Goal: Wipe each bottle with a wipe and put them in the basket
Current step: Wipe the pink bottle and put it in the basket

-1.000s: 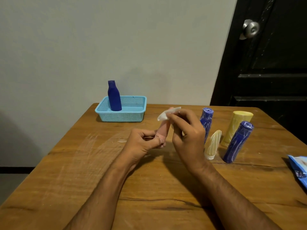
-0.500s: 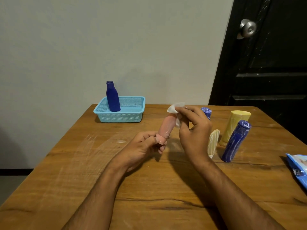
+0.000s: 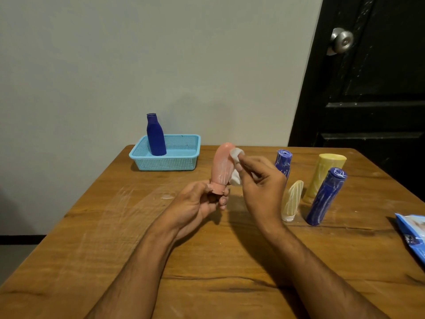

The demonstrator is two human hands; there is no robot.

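My left hand (image 3: 197,203) grips the cap end of a pink bottle (image 3: 222,165), holding it upright and upside down above the table. White smears streak its side. My right hand (image 3: 262,183) pinches a white wipe (image 3: 236,168) against the bottle's right side. A dark blue bottle (image 3: 156,135) stands in the light blue basket (image 3: 167,162) at the table's far left. To the right stand a blue bottle (image 3: 284,162), a small cream tube (image 3: 292,200), a yellow bottle (image 3: 324,176) and another blue bottle (image 3: 325,198), all streaked white.
A blue wipe packet (image 3: 412,236) lies at the right edge of the wooden table (image 3: 92,226). A grey wall is behind the table, and a black door (image 3: 372,88) with a metal knob stands at the back right.
My left hand has turned the pink bottle from leaning to nearly upright and lifted it a little. My right hand has brought the wipe from the bottle's top down along its right side.
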